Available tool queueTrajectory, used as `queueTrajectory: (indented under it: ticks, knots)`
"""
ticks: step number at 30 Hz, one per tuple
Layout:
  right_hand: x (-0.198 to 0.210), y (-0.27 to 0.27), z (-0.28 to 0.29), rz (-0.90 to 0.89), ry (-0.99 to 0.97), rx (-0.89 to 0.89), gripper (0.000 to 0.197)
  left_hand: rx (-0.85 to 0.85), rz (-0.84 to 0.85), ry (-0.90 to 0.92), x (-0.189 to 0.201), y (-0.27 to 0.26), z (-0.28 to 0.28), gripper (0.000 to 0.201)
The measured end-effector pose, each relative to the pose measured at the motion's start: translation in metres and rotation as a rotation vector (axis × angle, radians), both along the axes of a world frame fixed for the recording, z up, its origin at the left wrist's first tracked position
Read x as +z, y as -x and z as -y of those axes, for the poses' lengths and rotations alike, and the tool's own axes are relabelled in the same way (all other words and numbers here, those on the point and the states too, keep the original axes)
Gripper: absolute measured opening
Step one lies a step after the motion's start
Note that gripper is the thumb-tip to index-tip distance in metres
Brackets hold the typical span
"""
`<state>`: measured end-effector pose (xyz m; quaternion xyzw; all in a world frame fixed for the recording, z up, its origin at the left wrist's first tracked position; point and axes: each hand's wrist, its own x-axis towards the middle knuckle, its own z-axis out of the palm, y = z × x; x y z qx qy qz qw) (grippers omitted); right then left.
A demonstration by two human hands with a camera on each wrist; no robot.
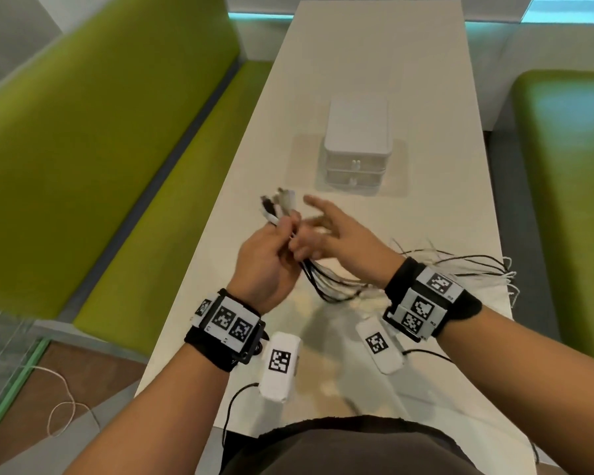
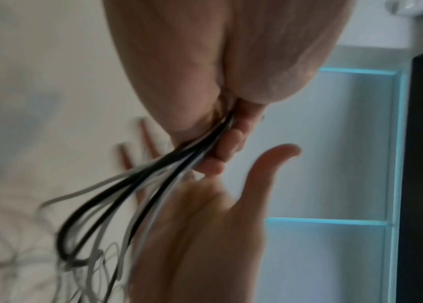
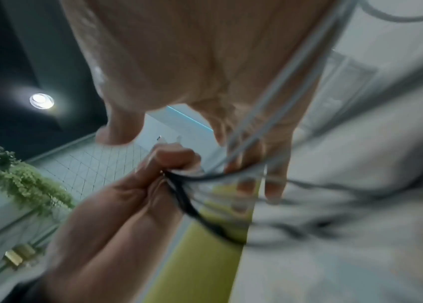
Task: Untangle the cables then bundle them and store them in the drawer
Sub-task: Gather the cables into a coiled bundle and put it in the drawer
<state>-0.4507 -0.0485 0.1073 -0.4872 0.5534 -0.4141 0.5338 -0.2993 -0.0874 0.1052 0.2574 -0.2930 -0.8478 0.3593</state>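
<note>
Cables (image 1: 326, 279), black and white ones, sit bunched in our left hand (image 1: 268, 258), whose fingers (image 1: 290, 222) curl tight round them near the plug ends, above the surface (image 1: 443, 186). Our right hand (image 1: 343, 238) is just beside it, fingers spread wide, strands running under its palm toward the right edge. Mid-surface stands the white drawer unit (image 1: 355, 149), both drawers closed.

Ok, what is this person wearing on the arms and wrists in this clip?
Both forearms are bare, no sleeves. Each wrist carries a black fabric band with a boxy white module faced with black-and-white square tags: left wrist module, right wrist module. A white oblong unit bearing one tag hangs beside each wrist, left and right, each trailing a thin black cable. No gloves or rings show.
</note>
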Motion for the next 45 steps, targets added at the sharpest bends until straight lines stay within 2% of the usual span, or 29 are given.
queueTrajectory:
  ticks: [1, 3, 4, 6, 8, 10, 13, 18, 21, 25, 27, 29, 31, 33, 35, 37, 40, 41, 45]
  knots:
    - [-0.003, -0.002, -0.007, -0.061, -0.058, 0.106, 0.075, 0.029, -0.004, 0.028, 0.001, -0.004, 0.008, 0.018]
    - [-0.010, -0.009, -0.023, -0.302, -0.097, 0.273, 0.048, 0.021, 0.033, 0.096, 0.002, -0.010, 0.016, 0.024]
    - [-0.013, -0.013, -0.029, -0.390, -0.094, 0.277, 0.040, -0.004, 0.069, 0.120, 0.002, -0.012, 0.017, 0.024]
    - [-0.020, -0.011, -0.034, -0.535, -0.103, 0.250, 0.054, -0.030, 0.134, 0.150, -0.001, -0.014, 0.015, 0.022]
    - [-0.026, 0.000, -0.034, -0.772, -0.115, 0.296, 0.068, -0.010, 0.174, 0.182, -0.004, -0.016, 0.016, 0.020]
    - [-0.034, 0.017, -0.034, -1.041, -0.145, 0.365, 0.069, 0.018, 0.264, 0.243, -0.009, -0.023, 0.021, 0.021]
    - [-0.043, 0.050, -0.043, -1.207, -0.286, 0.364, 0.063, 0.064, 0.400, 0.369, -0.015, -0.039, 0.035, 0.026]
    - [-0.055, 0.136, -0.081, -1.138, -0.544, 0.269, 0.070, 0.197, 0.521, 0.407, -0.016, -0.070, 0.058, 0.035]
    - [-0.058, 0.168, -0.104, -1.216, -0.520, 0.178, 0.083, 0.153, 0.516, 0.357, -0.026, -0.075, 0.058, 0.034]
    - [-0.044, 0.190, -0.111, -1.330, -0.458, 0.136, 0.082, 0.046, 0.530, 0.322, -0.038, -0.053, 0.039, 0.031]
    - [-0.041, 0.195, -0.105, -1.402, -0.539, 0.197, 0.098, 0.009, 0.527, 0.287, -0.038, -0.040, 0.029, 0.029]
    - [-0.038, 0.186, -0.093, -1.371, -0.601, 0.221, 0.123, -0.017, 0.503, 0.257, -0.034, -0.028, 0.022, 0.029]
    - [-0.028, 0.158, -0.072, -1.310, -0.427, 0.200, 0.131, -0.017, 0.443, 0.211, -0.028, -0.018, 0.019, 0.027]
    - [-0.011, 0.111, -0.049, -1.138, -0.151, 0.172, 0.124, -0.015, 0.368, 0.180, -0.021, -0.012, 0.017, 0.024]
    - [-0.003, 0.052, -0.028, -0.827, -0.031, 0.199, 0.113, -0.031, 0.291, 0.165, -0.017, -0.006, 0.018, 0.021]
    - [-0.008, -0.002, -0.014, -0.597, -0.042, 0.253, 0.097, -0.039, 0.214, 0.137, -0.018, -0.003, 0.018, 0.017]
    - [-0.028, -0.037, -0.002, -0.445, -0.211, 0.221, 0.049, 0.004, 0.237, 0.104, -0.024, -0.009, 0.022, 0.019]
    - [-0.033, -0.039, -0.001, -0.495, -0.229, 0.243, 0.037, 0.006, 0.260, 0.114, -0.026, -0.014, 0.024, 0.020]
    - [-0.052, -0.028, -0.007, -1.126, -0.153, 0.458, 0.057, -0.049, 0.429, 0.321, -0.027, -0.021, 0.030, 0.026]
